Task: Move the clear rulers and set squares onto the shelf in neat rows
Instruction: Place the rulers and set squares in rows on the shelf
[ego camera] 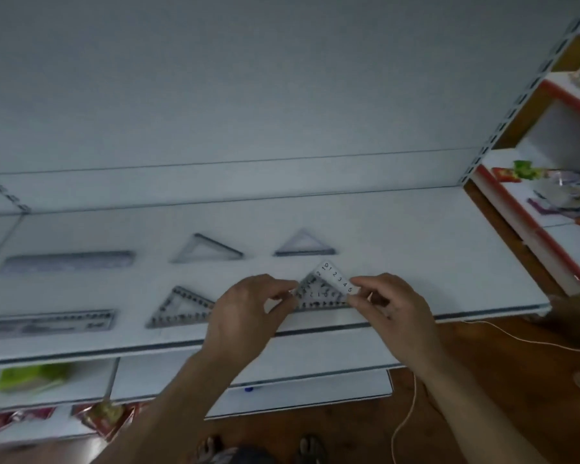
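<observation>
A white shelf (416, 249) carries clear plastic pieces in two rows. The back row holds a ruler (68, 261) and two set squares (208, 250) (304, 246). In the front row lie a ruler (47, 321) and a set square (180, 308). A further clear set square (325, 289) with printed numbers sits at the front right of the rows; my left hand (245, 313) pinches its left corner and my right hand (392, 306) pinches its right corner. Whether it lies flat on the shelf is unclear.
Lower shelves hold a green packet (31, 376) and red snack packets (104, 418). A side rack (556, 202) at the right carries colourful packets. A white cord (412, 406) runs over the wooden floor. A blue item (249, 389) lies on a lower shelf.
</observation>
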`<state>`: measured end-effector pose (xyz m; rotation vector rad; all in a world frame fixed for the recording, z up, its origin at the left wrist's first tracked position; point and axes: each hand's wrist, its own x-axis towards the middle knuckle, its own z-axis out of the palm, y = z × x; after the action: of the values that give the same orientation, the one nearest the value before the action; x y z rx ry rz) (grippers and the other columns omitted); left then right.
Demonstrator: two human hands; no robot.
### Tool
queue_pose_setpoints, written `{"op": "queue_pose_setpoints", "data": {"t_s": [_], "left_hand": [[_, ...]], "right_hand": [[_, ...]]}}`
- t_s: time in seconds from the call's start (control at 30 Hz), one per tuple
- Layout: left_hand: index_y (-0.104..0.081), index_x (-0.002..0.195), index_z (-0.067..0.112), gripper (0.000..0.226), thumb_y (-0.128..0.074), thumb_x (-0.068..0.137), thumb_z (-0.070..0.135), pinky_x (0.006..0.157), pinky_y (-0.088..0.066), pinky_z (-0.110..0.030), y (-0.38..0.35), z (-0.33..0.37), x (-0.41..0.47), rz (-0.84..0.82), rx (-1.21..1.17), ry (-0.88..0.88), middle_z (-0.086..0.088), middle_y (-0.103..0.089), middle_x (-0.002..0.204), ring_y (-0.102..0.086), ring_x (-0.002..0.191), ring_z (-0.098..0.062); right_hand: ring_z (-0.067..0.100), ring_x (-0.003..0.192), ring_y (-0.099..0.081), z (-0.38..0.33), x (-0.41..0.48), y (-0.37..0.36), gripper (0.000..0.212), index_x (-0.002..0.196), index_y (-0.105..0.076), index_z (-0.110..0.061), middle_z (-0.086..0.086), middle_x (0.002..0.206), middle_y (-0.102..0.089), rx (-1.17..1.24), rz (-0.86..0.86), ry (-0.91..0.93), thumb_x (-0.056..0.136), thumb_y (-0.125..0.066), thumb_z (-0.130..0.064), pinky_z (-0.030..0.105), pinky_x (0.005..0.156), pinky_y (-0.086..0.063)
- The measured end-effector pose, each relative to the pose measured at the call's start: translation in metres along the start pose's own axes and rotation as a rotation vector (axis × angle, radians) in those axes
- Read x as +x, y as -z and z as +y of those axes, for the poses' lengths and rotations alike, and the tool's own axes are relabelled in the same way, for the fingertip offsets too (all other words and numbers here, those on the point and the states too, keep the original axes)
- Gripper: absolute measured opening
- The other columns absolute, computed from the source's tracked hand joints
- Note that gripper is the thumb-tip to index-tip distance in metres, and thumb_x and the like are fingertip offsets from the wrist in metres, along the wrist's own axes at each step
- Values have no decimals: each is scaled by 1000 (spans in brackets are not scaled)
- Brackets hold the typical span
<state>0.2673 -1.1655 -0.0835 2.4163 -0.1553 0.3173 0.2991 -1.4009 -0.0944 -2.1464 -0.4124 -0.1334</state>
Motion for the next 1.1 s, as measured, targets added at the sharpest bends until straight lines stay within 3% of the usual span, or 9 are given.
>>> {"op": "queue_pose_setpoints", "data": {"t_s": [0.1, 0.23, 0.43, 0.6, 0.7, 0.9, 1.1], "left_hand": [[-75, 101, 25, 22, -69, 83, 35, 66, -49, -22, -7, 3, -4, 40, 83, -36, 11, -69, 85, -59, 74, -5], [-76, 98, 25, 37, -51, 85, 51, 66, -49, -32, -11, 2, -5, 39, 148, -8, 9, -69, 85, -61, 74, -12], [-76, 98, 24, 37, -51, 85, 48, 68, -45, -31, -12, -1, -6, 56, 220, -8, 8, -69, 86, -61, 77, -15], [-76, 97, 24, 39, -47, 87, 48, 66, -41, -28, -13, -5, -9, 26, 291, -45, 7, -67, 86, -60, 75, -17], [-75, 99, 23, 41, -47, 86, 49, 65, -47, -31, -15, -6, -10, -3, 294, -34, 7, -66, 88, -60, 77, -17], [-74, 102, 24, 44, -46, 84, 53, 68, -48, -32, -14, -8, -10, -32, 283, -18, 7, -65, 90, -59, 79, -17], [-75, 96, 23, 37, -49, 86, 47, 65, -51, -32, -17, -12, -9, 7, 272, -49, 5, -67, 86, -61, 73, -18]], "right_hand": [[4, 81, -53, 13, 6, 4, 37, 108, -68, -21, -16, 87, -57, -97, -52, 122, 85, -57, -47, 13, 74, -42], [-1, 81, -49, 25, 11, 2, 42, 111, -68, -18, -16, 90, -54, -105, -102, 193, 83, -58, -47, 6, 75, -38], [8, 82, -49, 34, 16, -4, 42, 110, -71, -18, -7, 88, -57, -198, -40, 279, 85, -56, -48, 26, 76, -41], [10, 87, -50, 37, 17, -8, 41, 108, -72, -22, -8, 93, -60, -256, -56, 305, 86, -54, -51, 30, 77, -41], [14, 92, -54, 38, 18, -8, 40, 108, -72, -24, -9, 99, -62, -292, -71, 298, 85, -53, -52, 33, 80, -42], [9, 103, -49, 41, 17, -7, 44, 107, -72, -25, -12, 108, -63, -317, -96, 278, 81, -53, -55, 28, 87, -33], [10, 101, -51, 44, 17, -8, 39, 100, -75, -23, -10, 107, -67, -271, -66, 287, 81, -56, -52, 36, 84, -42]]}}
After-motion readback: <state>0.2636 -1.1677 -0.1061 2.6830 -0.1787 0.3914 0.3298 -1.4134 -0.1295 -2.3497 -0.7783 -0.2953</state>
